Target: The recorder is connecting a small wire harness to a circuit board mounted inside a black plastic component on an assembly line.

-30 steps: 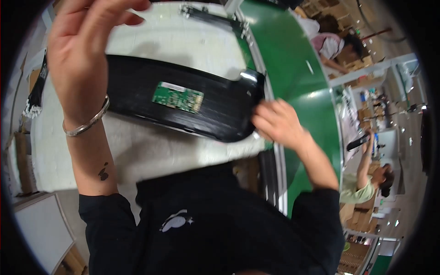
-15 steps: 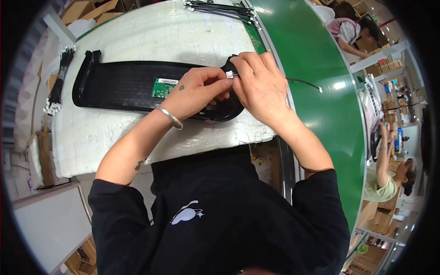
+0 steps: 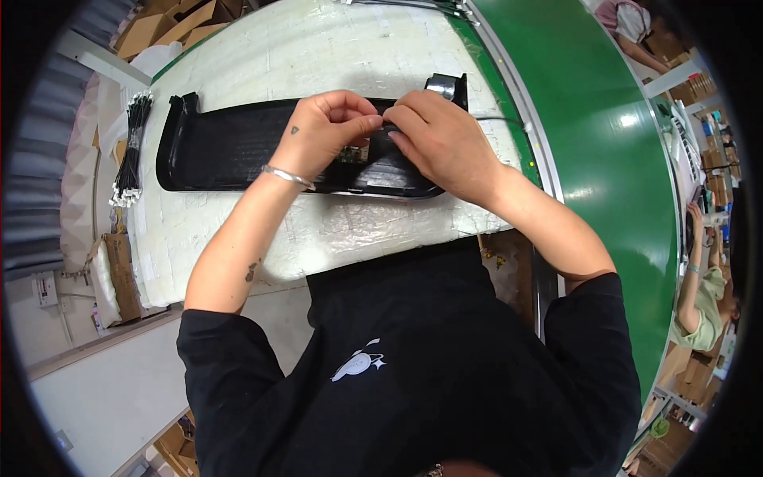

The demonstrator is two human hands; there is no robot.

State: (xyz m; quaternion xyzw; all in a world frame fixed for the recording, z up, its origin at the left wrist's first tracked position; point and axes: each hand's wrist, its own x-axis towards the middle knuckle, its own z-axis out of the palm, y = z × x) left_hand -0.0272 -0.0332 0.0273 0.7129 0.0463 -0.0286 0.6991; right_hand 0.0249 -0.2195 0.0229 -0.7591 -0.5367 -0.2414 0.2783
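A long black plastic housing (image 3: 238, 147) with raised ends lies on the pale foam-topped table. Over its right half, my left hand (image 3: 324, 131) and my right hand (image 3: 445, 143) meet at the fingertips, thumbs and forefingers closed in a pinch. A thin black cable (image 3: 501, 120) with a small white plug on its free end sticks out to the right from behind my right hand. The cable's other end is hidden between my fingers. Below the fingertips, part of a small circuit board (image 3: 355, 153) shows inside the housing, mostly covered by my hands.
Bundled black cables with white plugs (image 3: 131, 151) lie at the table's left edge, and another bundle (image 3: 429, 6) at the far edge. A green conveyor belt (image 3: 588, 159) runs along the right. Beyond it, co-workers sit near shelves. Cardboard boxes (image 3: 179, 28) stand far left.
The white plug between my fingertips is now hidden. My hands have come closer together above the circuit board, and the right hand has turned. The whole view has shifted, moving the scene rightward.
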